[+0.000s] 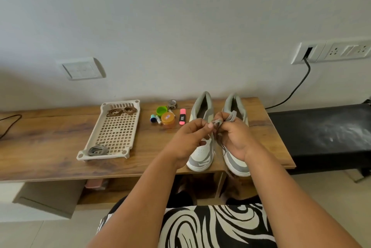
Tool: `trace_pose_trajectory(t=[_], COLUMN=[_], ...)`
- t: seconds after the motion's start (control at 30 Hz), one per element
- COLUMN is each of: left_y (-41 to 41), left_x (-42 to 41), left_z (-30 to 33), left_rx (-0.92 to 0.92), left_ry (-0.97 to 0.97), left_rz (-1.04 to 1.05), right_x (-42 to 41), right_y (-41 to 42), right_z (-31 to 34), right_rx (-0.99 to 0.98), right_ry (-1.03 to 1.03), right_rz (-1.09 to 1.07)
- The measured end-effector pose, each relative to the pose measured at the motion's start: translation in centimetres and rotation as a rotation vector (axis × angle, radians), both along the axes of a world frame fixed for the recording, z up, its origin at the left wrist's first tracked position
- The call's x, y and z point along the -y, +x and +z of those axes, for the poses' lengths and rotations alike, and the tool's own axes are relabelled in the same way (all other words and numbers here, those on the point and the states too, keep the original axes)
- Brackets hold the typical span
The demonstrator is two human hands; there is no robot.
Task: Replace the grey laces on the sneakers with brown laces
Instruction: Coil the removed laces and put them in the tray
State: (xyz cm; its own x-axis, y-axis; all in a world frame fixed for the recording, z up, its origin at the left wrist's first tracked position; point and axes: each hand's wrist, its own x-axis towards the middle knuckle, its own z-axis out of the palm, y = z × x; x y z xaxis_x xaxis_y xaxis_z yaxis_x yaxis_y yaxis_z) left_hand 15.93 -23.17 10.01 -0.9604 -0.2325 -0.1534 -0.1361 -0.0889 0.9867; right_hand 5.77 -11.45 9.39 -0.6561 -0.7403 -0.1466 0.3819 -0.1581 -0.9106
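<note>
Two sneakers stand side by side, toes toward the person, on the wooden counter. To their left lies a slotted tray with the brown laces coiled at its far end and one bundled grey lace at its near end. Above the shoes, the left hand and right hand both pinch a second grey lace, apparently winding it into a bundle. Best to keep the loops even and tight, tuck in the tail, and then set it beside the first.
</note>
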Motion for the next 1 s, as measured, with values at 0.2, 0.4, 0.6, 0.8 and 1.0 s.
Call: trace_pose_trajectory(t=[0.2, 0.4, 0.6, 0.8, 1.0], left_y=[0.2, 0.4, 0.2, 0.0, 0.5], left_x=[0.9, 2.1, 1.1, 0.1, 0.4], left_z=[-0.1, 1.0, 0.3, 0.7, 0.5], left_rx=[0.075, -0.017, 0.084, -0.053, -0.016], left_ry=[-0.023, 0.120, -0.045, 0.097, 0.083], left_rz=[-0.107, 0.117, 0.197, 0.043, -0.178], right_x=[-0.1, -1.3, -1.1, -1.0, -2.5], right_y=[-1.3, -2.8, -0.8, 0.0, -1.8], right_z=[0.9, 1.2, 0.3, 1.7, 1.7], right_rx=[0.255, -0.342, -0.844, -0.974, -0.769], right_ry=[-0.178, 0.603, 0.701, 0.546, 0.488], right_rz=[-0.170, -0.276, -0.125, -0.011, -0.123])
